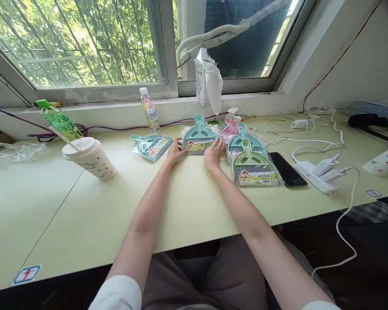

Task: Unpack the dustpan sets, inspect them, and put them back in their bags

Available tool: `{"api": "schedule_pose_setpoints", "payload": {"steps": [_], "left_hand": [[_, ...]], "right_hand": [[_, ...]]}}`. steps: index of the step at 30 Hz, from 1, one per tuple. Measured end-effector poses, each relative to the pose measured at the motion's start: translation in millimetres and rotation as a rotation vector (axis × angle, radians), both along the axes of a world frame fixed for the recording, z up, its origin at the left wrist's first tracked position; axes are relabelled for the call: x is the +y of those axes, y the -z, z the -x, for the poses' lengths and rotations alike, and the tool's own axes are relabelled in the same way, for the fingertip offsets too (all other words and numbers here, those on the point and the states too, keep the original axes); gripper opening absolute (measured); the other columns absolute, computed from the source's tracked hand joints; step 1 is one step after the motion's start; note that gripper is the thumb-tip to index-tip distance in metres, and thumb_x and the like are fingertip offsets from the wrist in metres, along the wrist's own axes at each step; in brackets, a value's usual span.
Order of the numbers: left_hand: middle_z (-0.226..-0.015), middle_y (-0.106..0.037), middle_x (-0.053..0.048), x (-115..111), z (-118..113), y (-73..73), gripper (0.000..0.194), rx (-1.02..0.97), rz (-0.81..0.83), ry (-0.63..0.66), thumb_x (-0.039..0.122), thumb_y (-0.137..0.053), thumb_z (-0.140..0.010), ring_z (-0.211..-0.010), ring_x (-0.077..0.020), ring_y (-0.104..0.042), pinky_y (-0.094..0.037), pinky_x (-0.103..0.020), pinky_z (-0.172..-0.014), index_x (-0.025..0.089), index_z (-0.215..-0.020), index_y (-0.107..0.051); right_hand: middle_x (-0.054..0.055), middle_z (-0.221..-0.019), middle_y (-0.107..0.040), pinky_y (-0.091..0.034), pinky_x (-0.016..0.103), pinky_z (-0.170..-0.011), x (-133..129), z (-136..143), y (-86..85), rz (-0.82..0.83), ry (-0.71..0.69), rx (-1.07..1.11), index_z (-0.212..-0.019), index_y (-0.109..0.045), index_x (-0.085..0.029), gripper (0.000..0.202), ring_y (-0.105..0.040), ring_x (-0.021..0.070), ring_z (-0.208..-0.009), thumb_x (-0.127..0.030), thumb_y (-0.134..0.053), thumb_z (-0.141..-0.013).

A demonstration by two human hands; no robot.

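Note:
In front of me a teal mini dustpan and brush set [199, 135], in clear plastic with a printed label, lies on the table with its handle towards the window. My left hand [176, 152] holds its lower left corner, fingers curled at the edge. At its lower right corner is my right hand [215, 152], with the fingers bent over the wrapping. Another teal set [152, 146] lies tilted to the left of my left hand. To the right of my right hand, a green set [255, 165] overlaps a further teal set [245, 140], with a pink one [229, 129] behind.
A white paper cup with a straw [93, 160], a green-capped bottle [60, 120] and a clear drink bottle [150, 111] stand to the left. On the right lie a black phone [287, 170] and a white power strip [317, 177] with cables. A tissue pack [208, 82] is by the window.

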State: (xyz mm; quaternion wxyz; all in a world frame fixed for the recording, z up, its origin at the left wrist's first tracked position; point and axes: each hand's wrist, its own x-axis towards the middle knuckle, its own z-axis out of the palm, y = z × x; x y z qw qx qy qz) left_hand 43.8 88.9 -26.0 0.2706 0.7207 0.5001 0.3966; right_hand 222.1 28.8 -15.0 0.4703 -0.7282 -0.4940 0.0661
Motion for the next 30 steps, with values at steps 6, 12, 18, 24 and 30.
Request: {"api": "schedule_pose_setpoints", "payload": {"steps": [6, 12, 18, 24, 30], "left_hand": [[-0.122, -0.061, -0.012, -13, -9, -5.4, 0.061, 0.215, -0.084, -0.079, 0.034, -0.068, -0.082, -0.105, -0.0262, -0.063, -0.043, -0.04, -0.097, 0.02, -0.136, -0.044], [-0.149, -0.043, -0.018, -45, -5, -19.8, 0.048, 0.282, -0.28, -0.325, 0.029, -0.053, -0.091, -0.144, -0.0331, -0.034, -0.016, -0.056, -0.119, 0.021, -0.138, -0.046], [-0.151, -0.043, -0.023, -66, 59, -19.2, 0.056, 0.478, -0.043, -0.546, 0.021, -0.051, -0.087, -0.146, -0.0382, -0.032, -0.017, -0.065, -0.117, 0.013, -0.142, -0.047], [-0.125, -0.068, -0.014, -100, 115, -20.8, 0.033, 0.709, -0.123, -0.45, 0.03, -0.048, -0.091, -0.113, -0.0317, -0.063, -0.047, -0.043, -0.098, 0.022, -0.117, -0.067], [-0.083, -0.074, -0.011, -107, 111, -26.8, 0.029, 0.739, -0.175, -0.508, 0.023, -0.047, -0.09, -0.089, -0.0308, -0.069, -0.049, -0.042, -0.086, 0.024, -0.086, -0.075]], "right_hand": [[0.013, -0.163, -0.025, -0.009, 0.055, -0.123, -5, 18, 5.5, -0.028, -0.329, -0.345, -0.152, -0.034, -0.015, 0.063, -0.007, 0.0262, -0.154, -0.007, -0.035, -0.089], [0.011, -0.164, -0.023, -0.008, 0.052, -0.125, 3, 17, 13.7, 0.083, -0.511, -0.415, -0.146, -0.043, -0.016, 0.057, -0.017, 0.0279, -0.153, -0.013, -0.044, -0.089], [0.011, -0.164, -0.025, -0.008, 0.049, -0.125, 6, 15, 12.1, 0.083, -0.511, -0.408, -0.145, -0.044, -0.015, 0.056, -0.018, 0.0268, -0.153, -0.015, -0.046, -0.089], [0.012, -0.163, -0.026, -0.01, 0.05, -0.125, 2, 19, 12.7, 0.079, -0.507, -0.419, -0.147, -0.042, -0.013, 0.058, -0.019, 0.0271, -0.153, -0.013, -0.042, -0.089], [0.012, -0.161, -0.032, -0.011, 0.052, -0.125, -11, 26, 0.7, -0.116, -0.487, -0.451, -0.14, -0.05, -0.017, 0.053, -0.016, 0.0271, -0.154, -0.01, -0.043, -0.088]]}}
